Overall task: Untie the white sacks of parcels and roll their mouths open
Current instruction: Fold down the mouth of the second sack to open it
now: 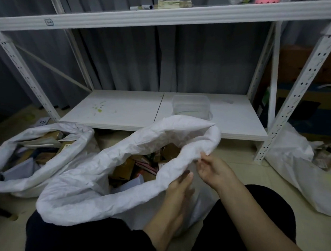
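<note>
Head camera looks down at a tiled floor in front of a white rack (122, 112). Far left sits the left sack (30, 180), untied, its rim rolled down, boxes showing inside. Next to it stands the middle sack (84, 189). Its mouth faces up and makes a long oval that runs from near left to far right, with brown parcels (125, 172) inside. Both hands are at the near right end of its rolled rim. The left hand (179, 187) is pushed up against the roll from below, too blurry to tell how its fingers lie. Just beside it, the right hand (212, 168) has curled fingers that pinch the cloth. Behind, a clear tub (191, 107) sits on the low shelf. Far right, the right sack (295, 169) leans by the rack leg.
</note>
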